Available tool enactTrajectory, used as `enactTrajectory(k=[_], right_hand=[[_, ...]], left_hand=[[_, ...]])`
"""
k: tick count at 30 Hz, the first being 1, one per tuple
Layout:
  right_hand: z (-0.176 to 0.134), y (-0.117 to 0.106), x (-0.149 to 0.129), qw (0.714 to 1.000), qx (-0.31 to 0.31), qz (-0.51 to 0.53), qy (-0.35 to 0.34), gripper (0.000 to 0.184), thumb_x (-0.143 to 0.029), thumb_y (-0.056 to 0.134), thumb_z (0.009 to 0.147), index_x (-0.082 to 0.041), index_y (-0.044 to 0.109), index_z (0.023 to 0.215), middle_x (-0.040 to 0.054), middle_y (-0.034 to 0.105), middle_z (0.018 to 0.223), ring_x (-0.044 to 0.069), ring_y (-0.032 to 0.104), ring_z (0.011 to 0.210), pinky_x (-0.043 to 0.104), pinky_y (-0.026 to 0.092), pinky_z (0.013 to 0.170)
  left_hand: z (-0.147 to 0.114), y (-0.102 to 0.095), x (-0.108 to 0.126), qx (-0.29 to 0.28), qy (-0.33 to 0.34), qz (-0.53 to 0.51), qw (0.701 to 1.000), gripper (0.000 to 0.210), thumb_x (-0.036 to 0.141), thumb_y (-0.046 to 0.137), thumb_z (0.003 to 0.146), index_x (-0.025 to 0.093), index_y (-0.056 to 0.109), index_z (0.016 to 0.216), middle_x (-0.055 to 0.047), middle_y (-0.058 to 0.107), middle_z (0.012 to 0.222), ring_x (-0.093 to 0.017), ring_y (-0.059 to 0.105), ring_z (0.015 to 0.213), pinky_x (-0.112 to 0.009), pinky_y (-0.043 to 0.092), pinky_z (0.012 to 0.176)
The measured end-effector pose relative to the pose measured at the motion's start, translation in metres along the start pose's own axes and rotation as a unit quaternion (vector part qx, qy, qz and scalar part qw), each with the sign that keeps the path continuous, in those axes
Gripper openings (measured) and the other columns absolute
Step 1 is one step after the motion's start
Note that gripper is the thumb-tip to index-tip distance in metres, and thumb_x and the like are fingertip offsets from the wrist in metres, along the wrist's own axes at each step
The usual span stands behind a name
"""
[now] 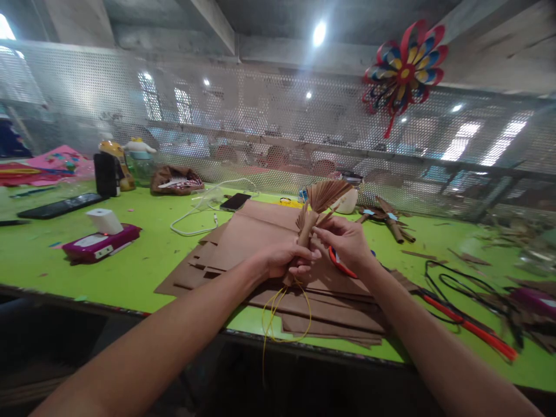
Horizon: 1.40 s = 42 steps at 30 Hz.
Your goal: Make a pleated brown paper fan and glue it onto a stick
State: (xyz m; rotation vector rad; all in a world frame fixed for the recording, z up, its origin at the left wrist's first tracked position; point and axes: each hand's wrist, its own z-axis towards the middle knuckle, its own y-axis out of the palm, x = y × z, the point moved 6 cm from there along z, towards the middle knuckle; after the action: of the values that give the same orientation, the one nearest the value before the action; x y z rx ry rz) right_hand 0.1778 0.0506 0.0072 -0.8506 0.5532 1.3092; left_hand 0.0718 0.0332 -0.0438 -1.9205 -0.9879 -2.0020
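My left hand [286,259] is wrapped round the rolled stem of a brown paper craft piece [306,227]. Its top spreads into a pleated fan [328,194]. Fingers of my right hand [347,238] are pinched together at the side of the piece, just below the pleats; a thin paper strip shows there. Loops of yellow string [310,313] hang from below my left hand over the table edge. Under both hands lies a stack of brown paper sheets [256,229]. Orange-handled scissors [342,265] lie on it, partly hidden by my right hand.
On the green table [152,243] are a purple power strip [102,243] with a white charger, a phone [235,201] and a white cable [191,233]. At right lie rolled paper pieces [393,223] and a red-handled tool [469,324] with a black cord. A perforated screen [260,116] stands behind.
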Motion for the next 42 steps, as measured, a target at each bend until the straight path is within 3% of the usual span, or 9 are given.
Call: enactTrajectory(k=[11,23,34,42], right_hand=[[-0.003,0.003,-0.006,0.998,0.034,-0.004,-0.047,0.015,-0.027,0.064,0.069,-0.015,0.058,0.062,-0.0029,0.054,0.052,0.008,0.046,0.045,0.021,0.037,0.044],[-0.008,0.006,-0.006,0.996,0.075,-0.032,-0.043,0.016,-0.029,0.062,0.071,-0.015,0.06,0.065,-0.0016,0.057,0.052,0.01,0.049,0.044,0.023,0.04,0.044],[-0.013,0.006,-0.013,0.983,0.109,-0.115,-0.088,0.013,-0.027,0.06,0.073,-0.016,0.058,0.065,-0.0008,0.058,0.054,0.01,0.05,0.048,0.022,0.041,0.046],[-0.014,0.007,-0.008,0.987,0.114,-0.084,-0.079,0.012,-0.027,0.059,0.073,-0.017,0.058,0.068,-0.0009,0.058,0.056,0.01,0.051,0.05,0.022,0.043,0.049]], left_hand=[[0.0,-0.002,0.002,-0.002,0.003,-0.027,1.0,0.011,0.013,0.054,0.067,0.012,0.05,0.077,0.009,0.032,0.041,-0.003,0.032,0.032,-0.013,0.018,0.032],[0.001,-0.001,0.002,-0.018,0.002,-0.051,0.999,0.012,0.012,0.052,0.066,0.012,0.049,0.078,0.009,0.03,0.041,-0.003,0.032,0.033,-0.012,0.017,0.031],[0.001,0.0,0.004,0.0,0.005,-0.031,0.999,0.011,0.011,0.054,0.063,0.013,0.049,0.073,0.009,0.028,0.041,-0.004,0.032,0.034,-0.011,0.016,0.031],[0.002,0.0,0.002,0.016,0.002,-0.03,0.999,0.009,0.011,0.053,0.063,0.013,0.049,0.071,0.01,0.028,0.04,-0.003,0.031,0.033,-0.011,0.018,0.031]])
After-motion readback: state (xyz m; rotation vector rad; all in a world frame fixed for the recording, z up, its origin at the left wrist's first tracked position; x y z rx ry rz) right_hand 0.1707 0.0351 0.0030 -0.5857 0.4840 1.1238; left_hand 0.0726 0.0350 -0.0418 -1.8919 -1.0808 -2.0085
